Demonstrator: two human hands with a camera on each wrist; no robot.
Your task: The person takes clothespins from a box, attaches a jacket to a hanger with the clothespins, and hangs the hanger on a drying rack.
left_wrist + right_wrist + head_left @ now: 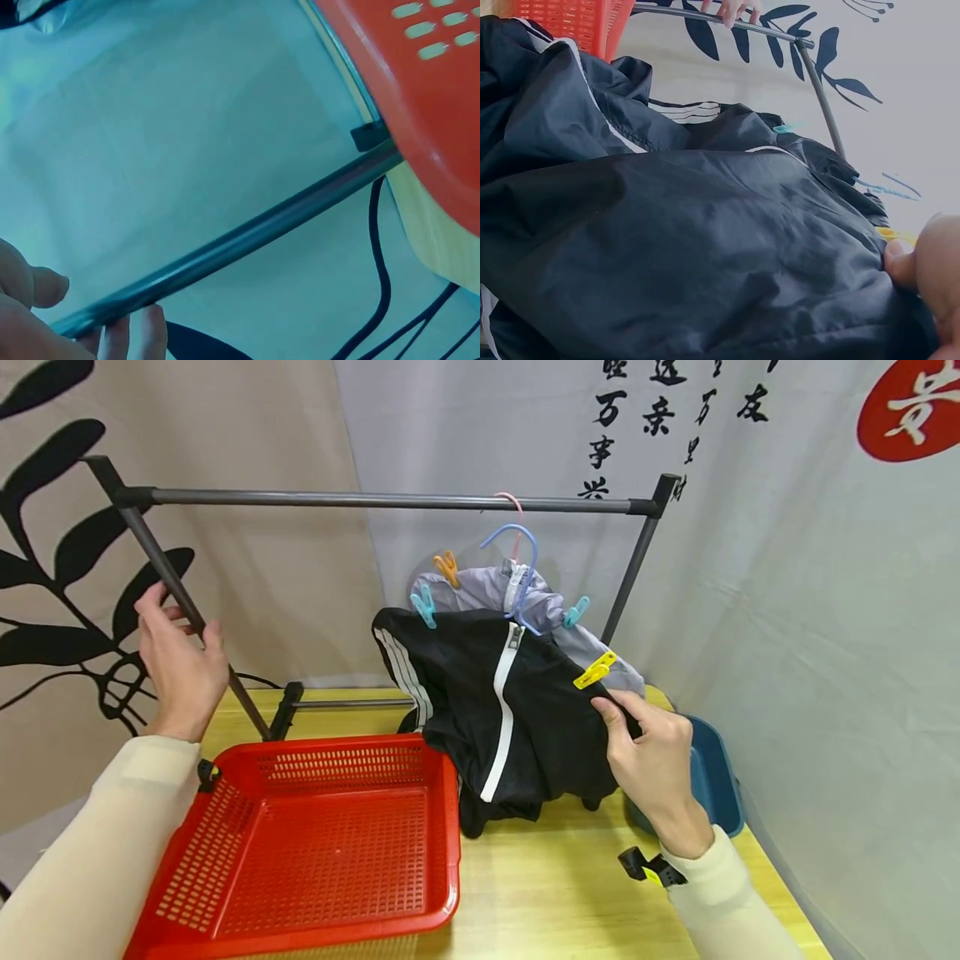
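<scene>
My left hand point(180, 664) grips the slanted left post point(168, 572) of a dark metal clothes rack, fingers behind it. My right hand point(660, 760) pinches the right shoulder edge of a black zip jacket point(558, 727) with white stripes, just below a yellow clothespin point(595, 670). A blue clothespin point(423, 607) sits at the jacket's other shoulder. Out of its collar rises a blue hanger point(532, 547), its hook below the rack's top bar point(375, 500). Behind it a lilac garment point(480, 589) hangs from a pink hanger point(517, 503) hooked over that bar.
A red perforated basket point(452, 860) stands on the wooden table point(525, 893) at front left. Partly behind my right hand is a blue bin point(712, 768). Orange point(447, 568) and blue clothespins point(576, 612) are on the lilac garment. A printed curtain point(787, 568) hangs behind.
</scene>
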